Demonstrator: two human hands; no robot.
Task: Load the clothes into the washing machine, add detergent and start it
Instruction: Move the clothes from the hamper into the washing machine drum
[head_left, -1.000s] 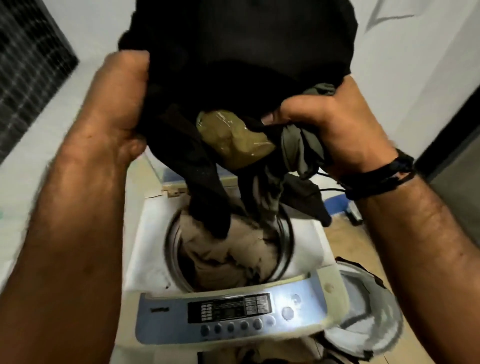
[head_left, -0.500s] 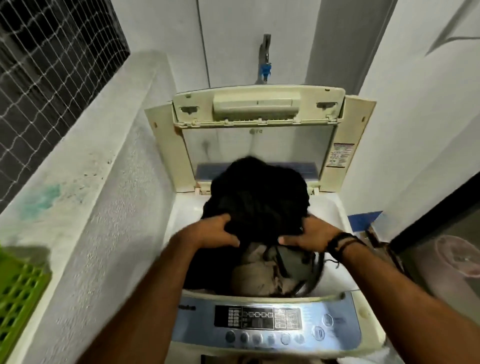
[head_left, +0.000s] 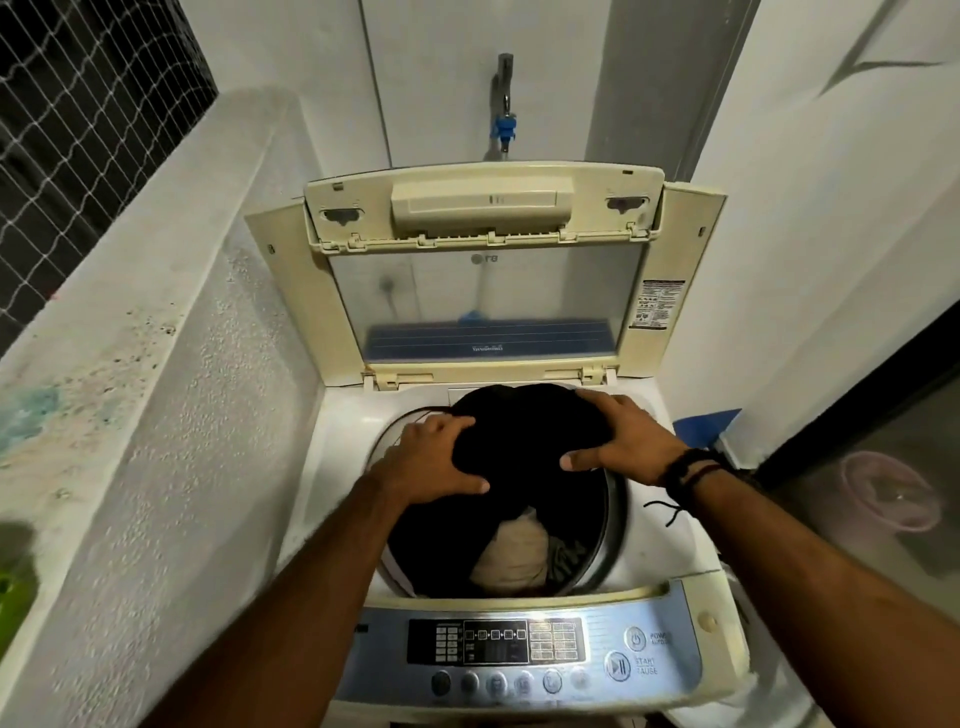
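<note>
Since half a second ago, both hands have spread flatter over the black clothes (head_left: 524, 436), which sit lower in the drum (head_left: 602, 525). Left hand (head_left: 434, 457) presses the bundle's left side, right hand (head_left: 621, 441) its right, fingers splayed, not gripping. Beige cloth (head_left: 514, 556) shows beneath. Lid (head_left: 483, 270) stands open.

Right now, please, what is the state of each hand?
Left hand: open, fingers spread, pressing on the black clothes.
Right hand: open, fingers spread, pressing on the same black clothes.
</note>
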